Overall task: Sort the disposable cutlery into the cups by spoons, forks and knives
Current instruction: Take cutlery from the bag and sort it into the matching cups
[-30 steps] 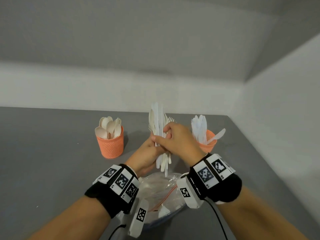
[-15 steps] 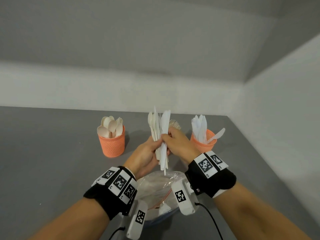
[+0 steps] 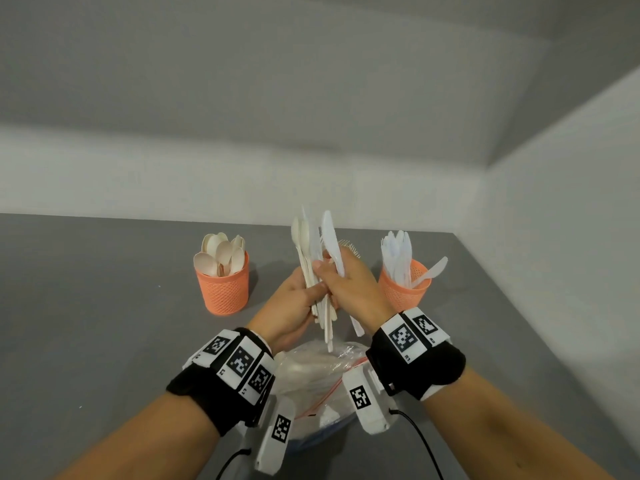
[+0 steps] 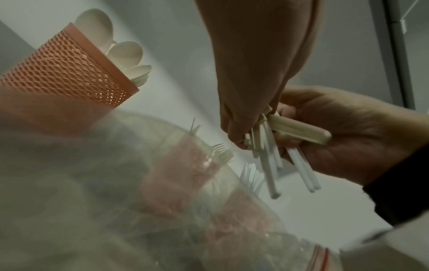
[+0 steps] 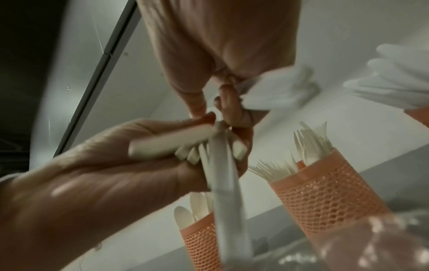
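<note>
My left hand (image 3: pixel 309 289) grips an upright bundle of mixed cutlery (image 3: pixel 304 247) above the table. My right hand (image 3: pixel 333 269) pinches a white plastic knife (image 3: pixel 329 237) at the bundle's right side, tilted a little away from it. Seen from the wrists, the handles (image 4: pixel 267 157) hang below both hands, and the knife's handle (image 5: pixel 224 183) is blurred. Three orange mesh cups stand behind. The left cup (image 3: pixel 222 287) holds spoons. The middle cup (image 5: pixel 325 185) holds forks and is mostly hidden by my hands in the head view. The right cup (image 3: pixel 401 289) holds white knives.
A clear plastic zip bag (image 3: pixel 317 374) with more cutlery lies on the grey table (image 3: pixel 86 323) just below my hands. A white wall (image 3: pixel 554 271) runs along the table's right edge and another along the back.
My right hand has taken one white knife from the bundle and drawn it slightly up and to the right. The left hand keeps holding the remaining cutlery.
</note>
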{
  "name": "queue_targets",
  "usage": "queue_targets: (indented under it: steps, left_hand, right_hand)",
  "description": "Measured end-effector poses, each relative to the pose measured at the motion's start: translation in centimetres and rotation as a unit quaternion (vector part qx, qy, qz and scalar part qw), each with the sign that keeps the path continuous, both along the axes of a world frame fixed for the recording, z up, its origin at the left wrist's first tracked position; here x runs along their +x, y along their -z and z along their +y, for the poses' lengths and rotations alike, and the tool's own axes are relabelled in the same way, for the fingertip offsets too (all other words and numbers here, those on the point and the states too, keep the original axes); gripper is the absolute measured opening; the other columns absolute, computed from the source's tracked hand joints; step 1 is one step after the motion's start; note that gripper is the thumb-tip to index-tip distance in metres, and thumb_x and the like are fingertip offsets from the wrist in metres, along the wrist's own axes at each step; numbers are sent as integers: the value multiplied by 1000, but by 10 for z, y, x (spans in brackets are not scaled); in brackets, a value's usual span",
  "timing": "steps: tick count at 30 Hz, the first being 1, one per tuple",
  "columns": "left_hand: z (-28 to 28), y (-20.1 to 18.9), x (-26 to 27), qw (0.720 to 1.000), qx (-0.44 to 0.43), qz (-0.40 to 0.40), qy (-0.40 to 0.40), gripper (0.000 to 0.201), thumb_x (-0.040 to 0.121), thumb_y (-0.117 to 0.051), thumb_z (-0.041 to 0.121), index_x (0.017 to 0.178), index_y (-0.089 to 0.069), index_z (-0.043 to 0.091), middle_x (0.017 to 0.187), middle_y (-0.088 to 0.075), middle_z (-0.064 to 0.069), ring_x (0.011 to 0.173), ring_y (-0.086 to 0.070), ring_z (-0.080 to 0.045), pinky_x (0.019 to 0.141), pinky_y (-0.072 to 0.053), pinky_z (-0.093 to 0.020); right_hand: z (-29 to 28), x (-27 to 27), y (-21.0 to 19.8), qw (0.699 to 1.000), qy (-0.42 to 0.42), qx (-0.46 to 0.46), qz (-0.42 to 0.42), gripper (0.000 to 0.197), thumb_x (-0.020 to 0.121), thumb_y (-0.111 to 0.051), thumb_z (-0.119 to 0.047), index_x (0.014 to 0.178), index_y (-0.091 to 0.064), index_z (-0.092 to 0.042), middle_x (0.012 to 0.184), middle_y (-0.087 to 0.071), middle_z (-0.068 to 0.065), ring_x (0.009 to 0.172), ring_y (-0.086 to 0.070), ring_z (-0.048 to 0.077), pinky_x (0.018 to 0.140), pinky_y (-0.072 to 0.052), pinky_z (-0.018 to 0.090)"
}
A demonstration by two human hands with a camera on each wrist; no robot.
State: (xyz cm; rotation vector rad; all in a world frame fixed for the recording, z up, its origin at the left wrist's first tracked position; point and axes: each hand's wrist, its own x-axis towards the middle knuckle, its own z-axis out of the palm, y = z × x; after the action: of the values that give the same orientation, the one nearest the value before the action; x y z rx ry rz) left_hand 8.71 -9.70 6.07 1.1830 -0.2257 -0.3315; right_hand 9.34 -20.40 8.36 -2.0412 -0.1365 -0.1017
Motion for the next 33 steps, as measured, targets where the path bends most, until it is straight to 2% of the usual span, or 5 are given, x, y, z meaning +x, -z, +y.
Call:
queue_targets:
  steps: [4, 15, 18, 27, 33]
  left_hand:
    - [0, -3, -3, 1000, -29, 1, 10, 44, 93, -38, -8, 134, -44, 10, 116, -63, -14, 100, -64, -24, 74, -58, -34]
    - [0, -4, 1, 988, -141, 59, 14, 59, 83, -25, -12, 136, -42, 6, 115, -58, -18, 100, -60, -26, 74, -56, -33]
    - [-2, -2, 1, 981, -180, 73, -13, 45, 94, -28, -1, 135, -46, 7, 122, -61, -19, 108, -62, -27, 84, -55, -36]
    - [-5, -3, 7, 991, -91, 49, -84, 29, 99, -40, 8, 121, -57, 4, 108, -69, -16, 95, -69, -24, 76, -57, -36]
    - [-14, -7, 11, 991, -66, 59, -100, 25, 93, -45, -4, 99, -66, 8, 88, -72, -11, 78, -72, -20, 64, -57, -33]
  right_hand:
    - [-3, -3, 0, 999, 5, 18, -41, 21, 86, -62, -17, 107, -60, -15, 86, -64, 1, 80, -62, 15, 69, -48, 14]
    - [-3, -3, -4, 998, -42, -25, -30, 12, 85, -53, -12, 75, -57, -18, 82, -50, 7, 77, -52, 18, 71, -46, 34]
    - [-6, -6, -6, 998, -57, 27, -9, 13, 90, -48, -9, 88, -61, -6, 90, -59, 25, 80, -58, 23, 76, -50, 43]
    - [-13, -11, 5, 992, -71, 101, 6, 18, 94, -52, -17, 111, -56, -17, 110, -63, 11, 92, -64, 10, 80, -54, 17]
    - [-16, -5, 11, 997, -28, 76, -14, 26, 93, -53, -19, 114, -55, -6, 109, -63, 19, 102, -63, 25, 91, -52, 34]
